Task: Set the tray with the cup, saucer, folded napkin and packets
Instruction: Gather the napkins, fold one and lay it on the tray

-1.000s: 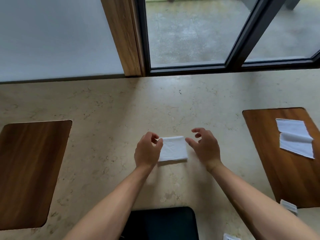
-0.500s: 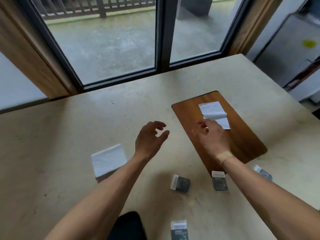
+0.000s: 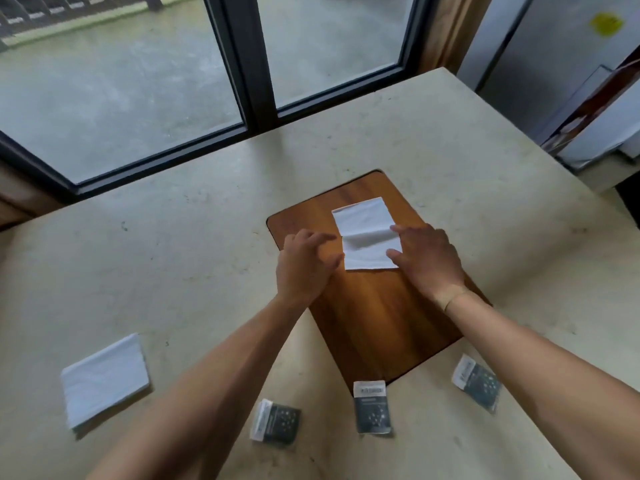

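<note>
napkin point(image 3: 367, 237) on tray point(image 3: 377, 317) now touched by right hand point(image 3: 424, 261).

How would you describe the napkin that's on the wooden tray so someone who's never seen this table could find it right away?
On the beige stone table by the window lies a dark wooden tray. The napkin is the white, half-unfolded sheet at the tray's far end, between the left hand and right hand. The other white napkin lies neatly folded on the bare table, and the packets are small and dark.
</note>
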Demonstrator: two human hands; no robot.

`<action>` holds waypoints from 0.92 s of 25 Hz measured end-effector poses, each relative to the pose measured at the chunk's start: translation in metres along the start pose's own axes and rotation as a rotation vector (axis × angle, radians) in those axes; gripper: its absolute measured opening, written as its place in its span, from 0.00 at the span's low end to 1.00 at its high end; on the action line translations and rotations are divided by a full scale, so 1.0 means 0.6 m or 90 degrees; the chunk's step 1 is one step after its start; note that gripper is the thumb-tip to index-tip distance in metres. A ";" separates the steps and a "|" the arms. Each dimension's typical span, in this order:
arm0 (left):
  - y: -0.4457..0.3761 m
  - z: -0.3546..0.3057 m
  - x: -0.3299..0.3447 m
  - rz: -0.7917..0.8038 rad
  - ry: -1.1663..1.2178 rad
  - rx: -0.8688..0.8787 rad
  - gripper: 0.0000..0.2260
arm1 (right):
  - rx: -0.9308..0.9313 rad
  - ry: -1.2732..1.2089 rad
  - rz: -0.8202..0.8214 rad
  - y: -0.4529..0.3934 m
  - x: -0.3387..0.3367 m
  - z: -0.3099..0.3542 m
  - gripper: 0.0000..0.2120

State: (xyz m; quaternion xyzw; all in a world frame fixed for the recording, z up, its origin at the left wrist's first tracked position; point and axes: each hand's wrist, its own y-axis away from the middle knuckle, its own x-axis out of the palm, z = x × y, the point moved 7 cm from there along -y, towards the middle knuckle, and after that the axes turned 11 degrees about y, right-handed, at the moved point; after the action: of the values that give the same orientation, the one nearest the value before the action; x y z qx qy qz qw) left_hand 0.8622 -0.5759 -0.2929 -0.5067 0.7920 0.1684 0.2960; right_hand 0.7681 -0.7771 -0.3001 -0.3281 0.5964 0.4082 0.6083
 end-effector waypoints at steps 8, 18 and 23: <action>-0.066 0.005 0.079 0.019 -0.101 0.001 0.11 | -0.047 -0.055 -0.041 -0.072 0.032 -0.009 0.18; -0.059 -0.009 0.032 -0.029 0.068 -0.017 0.06 | -0.054 -0.139 -0.034 -0.074 0.006 0.024 0.05; -0.004 0.006 -0.087 -0.097 0.129 -0.046 0.07 | -0.038 -0.387 0.112 -0.028 -0.012 0.125 0.05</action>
State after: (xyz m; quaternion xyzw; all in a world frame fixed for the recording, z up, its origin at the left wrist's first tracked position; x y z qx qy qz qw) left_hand 0.8819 -0.5381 -0.2620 -0.5902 0.7705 0.1216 0.2080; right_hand 0.8175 -0.7190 -0.2891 -0.1557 0.4012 0.5558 0.7113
